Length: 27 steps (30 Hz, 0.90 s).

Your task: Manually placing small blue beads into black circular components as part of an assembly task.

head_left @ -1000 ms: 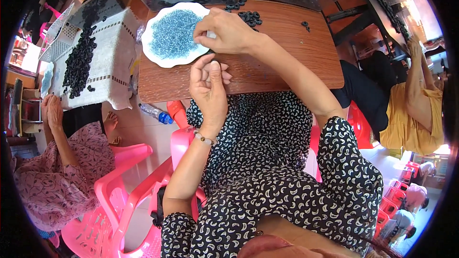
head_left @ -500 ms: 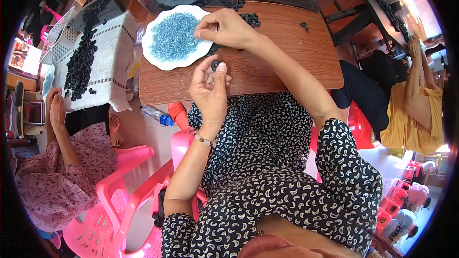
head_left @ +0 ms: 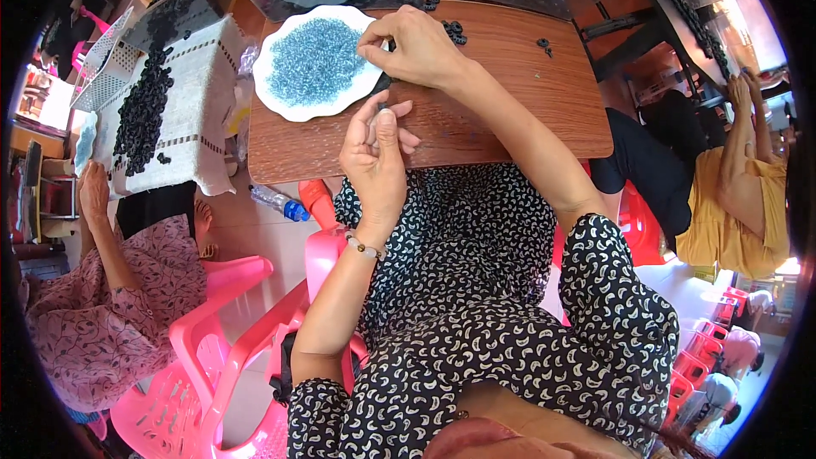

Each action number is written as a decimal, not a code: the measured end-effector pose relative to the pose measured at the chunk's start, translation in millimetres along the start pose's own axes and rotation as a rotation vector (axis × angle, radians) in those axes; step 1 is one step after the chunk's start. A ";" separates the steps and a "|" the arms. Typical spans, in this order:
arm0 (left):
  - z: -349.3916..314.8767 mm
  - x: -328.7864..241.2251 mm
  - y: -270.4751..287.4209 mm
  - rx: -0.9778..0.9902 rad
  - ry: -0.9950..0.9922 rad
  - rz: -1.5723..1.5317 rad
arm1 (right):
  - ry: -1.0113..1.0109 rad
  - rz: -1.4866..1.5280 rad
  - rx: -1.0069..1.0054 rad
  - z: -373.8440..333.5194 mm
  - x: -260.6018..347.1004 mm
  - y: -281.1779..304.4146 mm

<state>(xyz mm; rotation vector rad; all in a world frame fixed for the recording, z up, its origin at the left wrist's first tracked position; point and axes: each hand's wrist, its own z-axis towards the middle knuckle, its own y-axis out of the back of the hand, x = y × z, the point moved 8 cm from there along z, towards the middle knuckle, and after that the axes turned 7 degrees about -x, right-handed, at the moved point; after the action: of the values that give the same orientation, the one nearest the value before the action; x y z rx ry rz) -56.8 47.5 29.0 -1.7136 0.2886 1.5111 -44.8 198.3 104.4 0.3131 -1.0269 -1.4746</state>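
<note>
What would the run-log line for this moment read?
left hand: pinching small dark piece | right hand: fingertips at white plate of blue beads | wooden table

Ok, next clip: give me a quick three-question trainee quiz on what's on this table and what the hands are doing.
1. True or false: the white plate holds red beads.
2. Which hand reaches the plate's rim? A) left hand B) right hand
3. What colour is the plastic chair at lower left?

Key: 1 false, the small pieces are blue; 2 B; 3 pink.
</note>
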 end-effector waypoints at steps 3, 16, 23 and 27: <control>-0.3 -0.7 0.6 0.002 -0.026 -0.003 | -0.136 0.165 0.066 0.4 -5.3 -0.6; -1.8 -0.7 -1.8 0.015 -0.025 -0.005 | 0.189 0.088 0.119 -1.3 23.8 -11.1; -2.0 3.1 -2.7 0.023 -0.004 -0.058 | 0.201 -0.010 0.205 2.4 29.5 -28.9; -1.2 1.5 -2.7 0.011 -0.013 -0.067 | 0.118 0.106 0.142 8.0 25.1 -20.4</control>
<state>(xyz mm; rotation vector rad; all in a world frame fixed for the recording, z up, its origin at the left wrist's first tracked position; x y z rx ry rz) -53.8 48.9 28.7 -1.6883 0.2307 1.4688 -69.4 175.9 103.3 0.4361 -1.0390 -1.2756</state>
